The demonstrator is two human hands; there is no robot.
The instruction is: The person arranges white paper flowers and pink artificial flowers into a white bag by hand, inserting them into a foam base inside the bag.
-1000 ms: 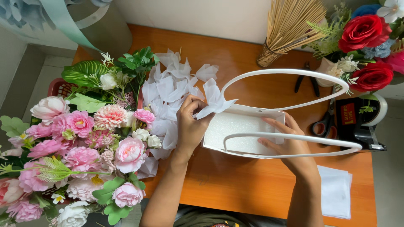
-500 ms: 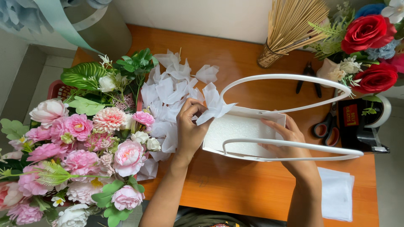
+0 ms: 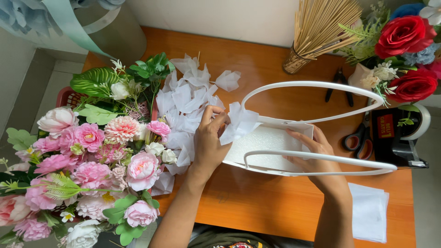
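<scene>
left grip (image 3: 209,138) pinches tissue (image 3: 240,124), seemingly at bag (image 3: 271,142) mouth.

Bag (image 3: 275,142) lying mid-table (image 3: 257,206), flowers (image 3: 92,156) sitting left of it, scissors (image 3: 356,138) lying right, sticks (image 3: 317,27) standing behind, tissue stack (image 3: 370,211) resting front-right

A white gift bag (image 3: 271,142) with two long white looped handles is lying on its side in the middle of the orange tabletop (image 3: 257,202). A red label with yellow marks (image 3: 386,126) is sitting on a black tape holder (image 3: 397,142) at the right edge, just under the red roses (image 3: 409,59).
</scene>
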